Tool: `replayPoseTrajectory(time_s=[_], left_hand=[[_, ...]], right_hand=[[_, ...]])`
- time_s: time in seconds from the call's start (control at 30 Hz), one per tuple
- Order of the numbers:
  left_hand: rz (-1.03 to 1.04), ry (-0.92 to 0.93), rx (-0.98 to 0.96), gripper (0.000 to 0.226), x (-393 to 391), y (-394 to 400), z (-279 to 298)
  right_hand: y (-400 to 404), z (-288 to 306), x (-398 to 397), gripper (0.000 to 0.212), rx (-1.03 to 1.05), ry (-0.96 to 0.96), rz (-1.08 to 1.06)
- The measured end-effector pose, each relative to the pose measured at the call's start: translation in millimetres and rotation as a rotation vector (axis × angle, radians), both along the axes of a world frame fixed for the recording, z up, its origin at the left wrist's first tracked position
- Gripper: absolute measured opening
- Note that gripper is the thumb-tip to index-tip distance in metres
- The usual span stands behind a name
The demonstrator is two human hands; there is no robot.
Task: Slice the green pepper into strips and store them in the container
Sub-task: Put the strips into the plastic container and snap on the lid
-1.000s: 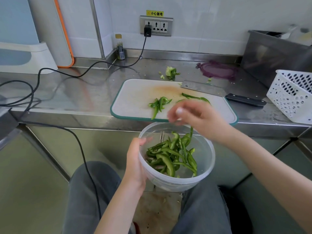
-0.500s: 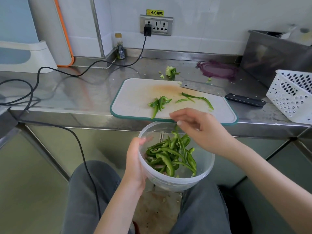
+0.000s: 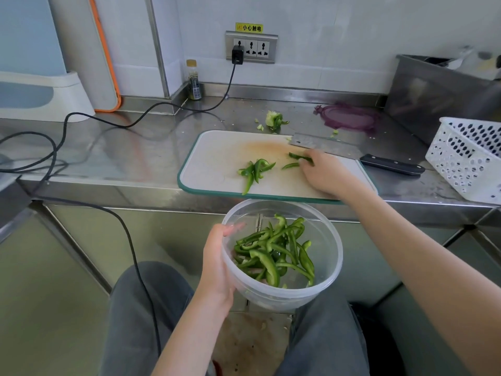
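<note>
1. Writing first: a yellow warning sticker (image 3: 249, 27) above the wall socket strip (image 3: 251, 47) carried black Chinese characters, 小心触电. A black plug (image 3: 237, 54) sat in the leftmost socket. A small bottle (image 3: 194, 80) stood in the back corner of the worktop (image 3: 116, 156); its label was too small for me to read.

2. My left hand (image 3: 217, 263) was below the front edge of the worktop, curled around the left wall of the clear round container (image 3: 282, 253), thumb over the rim, fingers underneath. It held the container in the air above my lap.

3. My right hand (image 3: 324, 173) reached forward over the cutting board (image 3: 217, 158), palm down, fingers bent and closing on a few green strips (image 3: 298, 157) near the board's right half. I could not tell whether they were already pinched or only touched.

4. Most of the pepper strips (image 3: 273, 252) lay heaped inside the container, just beside my left hand.

5. A small cluster of cut strips (image 3: 254, 169) lay near the middle of the board, toward its front edge, left of my right hand and apart from it.

6. The cleaver (image 3: 352, 151) lay across the board's far right corner, handle out over the worktop, just behind my right hand.

7. The pepper core (image 3: 273, 119) sat on the worktop behind the board's back edge. A purple lid (image 3: 349, 119) lay further right, and a white perforated basket (image 3: 469, 158) stood at the worktop's right edge.
</note>
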State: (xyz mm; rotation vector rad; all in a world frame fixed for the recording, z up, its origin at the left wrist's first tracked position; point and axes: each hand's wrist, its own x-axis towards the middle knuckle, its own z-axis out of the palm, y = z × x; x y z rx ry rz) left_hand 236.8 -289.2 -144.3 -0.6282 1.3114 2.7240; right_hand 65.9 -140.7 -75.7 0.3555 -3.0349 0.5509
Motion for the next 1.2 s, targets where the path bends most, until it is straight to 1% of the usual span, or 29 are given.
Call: replayPoseTrajectory(time_s=[0.1,0.17,0.23,0.27,0.3,0.33,0.4,0.5,0.6,0.67,0.77,0.83,0.9,0.97,1.03,1.13,1.2], left_hand=[[-0.017,0.001,0.0,0.064,1,-1,-2],[-0.033,0.006,-0.001,0.063,2,-1,-2],[-0.047,0.006,0.007,0.064,2,-2,-2],[-0.05,0.003,0.011,0.064,2,-3,-2],[-0.048,-0.003,0.012,0.064,2,-4,-2],[-0.044,-0.007,0.008,0.064,2,-4,-3],[-0.033,-0.012,-0.003,0.064,4,-6,-5],[-0.028,-0.018,0.004,0.063,6,-9,-7],[-0.012,-0.025,-0.008,0.063,6,-13,-9],[0.001,-0.029,-0.016,0.063,5,-15,-11],[0.01,-0.033,-0.017,0.062,3,-17,-11],[0.013,-0.035,-0.021,0.058,3,-18,-12],[0.003,-0.039,-0.014,0.049,3,-20,-11],[-0.014,-0.036,0.015,0.045,2,-24,-10],[-0.022,-0.022,0.03,0.048,1,-27,-10],[-0.037,-0.004,0.026,0.058,-1,-28,-10],[-0.031,0.003,0.009,0.052,-2,-29,-10]], right_hand=[[-19,3,5,0.037,-0.069,0.006,0.128],[-27,4,5,0.036,-0.134,-0.046,0.227],[-31,6,3,0.034,-0.297,-0.11,0.278],[-32,7,2,0.033,-0.393,-0.119,0.271],[-33,7,-1,0.033,-0.447,-0.108,0.253],[-34,8,-3,0.035,-0.436,-0.093,0.24],[-40,5,-2,0.039,-0.325,-0.102,0.261],[-53,-3,5,0.035,-0.261,-0.16,0.4],[-54,-4,16,0.043,-0.211,-0.112,0.479],[-50,-3,20,0.037,-0.237,-0.071,0.52],[-44,-2,28,0.025,-0.302,-0.056,0.522],[-41,-3,36,0.022,-0.304,-0.044,0.536],[-37,-3,45,0.023,-0.3,-0.042,0.573],[-30,-2,53,0.024,-0.316,-0.05,0.605],[-25,-1,62,0.024,-0.349,-0.077,0.651],[-22,-4,74,0.025,-0.326,-0.094,0.734],[-20,-6,83,0.025,-0.312,-0.146,0.769]])
